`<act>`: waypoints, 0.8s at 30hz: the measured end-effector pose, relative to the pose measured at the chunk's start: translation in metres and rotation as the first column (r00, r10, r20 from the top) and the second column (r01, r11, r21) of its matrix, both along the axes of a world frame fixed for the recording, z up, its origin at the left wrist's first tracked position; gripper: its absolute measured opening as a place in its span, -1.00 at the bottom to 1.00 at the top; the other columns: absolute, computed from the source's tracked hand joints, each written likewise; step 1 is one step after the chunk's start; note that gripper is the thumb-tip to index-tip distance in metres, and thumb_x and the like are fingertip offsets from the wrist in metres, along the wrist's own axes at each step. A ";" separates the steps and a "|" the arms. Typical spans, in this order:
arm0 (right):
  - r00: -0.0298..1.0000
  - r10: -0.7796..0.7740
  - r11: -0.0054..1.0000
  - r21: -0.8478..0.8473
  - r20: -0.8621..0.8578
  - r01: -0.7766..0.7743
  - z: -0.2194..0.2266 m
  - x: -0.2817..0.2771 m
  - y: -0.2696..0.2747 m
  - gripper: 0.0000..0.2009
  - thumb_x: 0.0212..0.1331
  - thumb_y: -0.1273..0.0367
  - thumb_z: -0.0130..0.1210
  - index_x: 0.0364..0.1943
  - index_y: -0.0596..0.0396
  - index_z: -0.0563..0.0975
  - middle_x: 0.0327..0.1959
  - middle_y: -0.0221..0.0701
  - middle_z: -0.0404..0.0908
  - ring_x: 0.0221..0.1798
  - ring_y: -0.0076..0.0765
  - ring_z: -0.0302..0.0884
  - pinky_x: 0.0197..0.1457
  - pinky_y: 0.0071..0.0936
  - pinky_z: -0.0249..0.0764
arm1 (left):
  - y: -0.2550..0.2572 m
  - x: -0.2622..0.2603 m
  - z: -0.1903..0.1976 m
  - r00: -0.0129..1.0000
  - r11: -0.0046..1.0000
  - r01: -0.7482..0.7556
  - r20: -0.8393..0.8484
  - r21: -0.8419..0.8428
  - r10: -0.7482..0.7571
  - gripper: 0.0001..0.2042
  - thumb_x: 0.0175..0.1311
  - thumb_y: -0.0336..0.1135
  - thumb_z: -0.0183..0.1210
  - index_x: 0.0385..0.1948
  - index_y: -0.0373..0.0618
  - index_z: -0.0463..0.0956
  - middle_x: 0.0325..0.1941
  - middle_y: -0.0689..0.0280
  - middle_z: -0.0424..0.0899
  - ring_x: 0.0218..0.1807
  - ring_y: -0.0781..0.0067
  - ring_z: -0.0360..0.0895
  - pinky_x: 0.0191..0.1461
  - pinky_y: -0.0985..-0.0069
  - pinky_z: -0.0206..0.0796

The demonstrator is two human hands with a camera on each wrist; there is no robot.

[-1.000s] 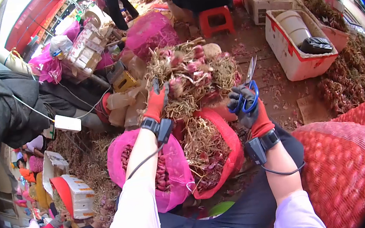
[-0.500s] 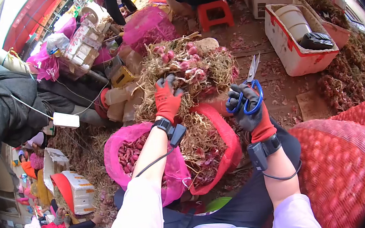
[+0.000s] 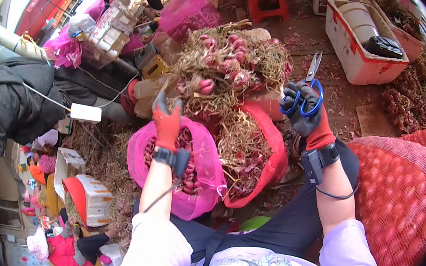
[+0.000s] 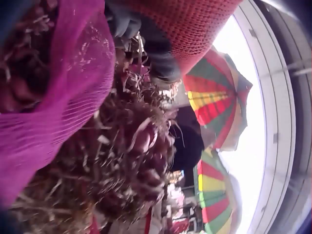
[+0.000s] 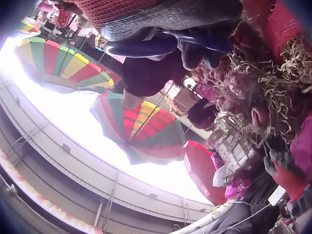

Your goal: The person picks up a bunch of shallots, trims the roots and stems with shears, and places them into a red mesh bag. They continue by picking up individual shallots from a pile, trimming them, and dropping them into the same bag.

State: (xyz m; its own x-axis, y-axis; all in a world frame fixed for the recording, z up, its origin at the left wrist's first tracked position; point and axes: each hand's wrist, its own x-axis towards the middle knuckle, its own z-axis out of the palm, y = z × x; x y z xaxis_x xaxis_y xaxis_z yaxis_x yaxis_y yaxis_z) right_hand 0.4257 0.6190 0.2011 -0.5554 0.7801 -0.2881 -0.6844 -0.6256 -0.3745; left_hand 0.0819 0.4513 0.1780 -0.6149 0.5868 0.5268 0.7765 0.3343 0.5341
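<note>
My right hand (image 3: 307, 113), in a red and grey glove, holds scissors (image 3: 313, 69) by their blue handles, blades pointing away from me and parted. My left hand (image 3: 168, 125), gloved alike, hovers over the far rim of a pink mesh bag (image 3: 206, 157) with its fingers spread and nothing between them. Loose shallots (image 3: 188, 176) lie in that bag. Just beyond the hands is a heap of shallots with dry stalks (image 3: 237, 66). Dry trimmings (image 3: 242, 150) fill a red bag (image 3: 278, 151) between my arms.
A full red net sack (image 3: 401, 195) stands at my right. Foam boxes (image 3: 345, 58) line the far right, near a red stool (image 3: 267, 5). On the left are a dark cloth (image 3: 13, 104) and a white power bank-like block (image 3: 85, 112). Other people sit farther left.
My left hand has come away from the shallot heap, back and left over the pink bag. The right hand keeps the scissors in its grip. The whole head view has shifted slightly.
</note>
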 end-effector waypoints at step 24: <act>0.679 -0.060 0.773 0.464 0.732 -0.432 -0.085 -0.018 -0.003 -0.72 0.13 0.29 0.11 -0.12 0.14 0.51 -0.41 -0.45 0.57 -0.57 -0.54 0.50 -0.48 -0.61 0.37 | -0.179 -0.037 -0.050 0.661 0.898 -0.434 0.704 0.074 0.262 -0.67 0.34 -0.15 -0.03 -0.51 -0.23 0.47 -0.64 0.36 0.42 -0.60 0.50 0.20 -0.53 0.40 0.11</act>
State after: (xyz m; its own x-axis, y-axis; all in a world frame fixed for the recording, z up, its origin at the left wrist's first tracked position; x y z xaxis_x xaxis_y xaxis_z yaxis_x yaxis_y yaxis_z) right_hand 0.4081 0.6156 0.1163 -0.5428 0.8186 -0.1879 0.0279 -0.2060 -0.9782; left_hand 0.0452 0.2718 0.1281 -0.9837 0.1793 -0.0171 0.0407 0.3139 0.9486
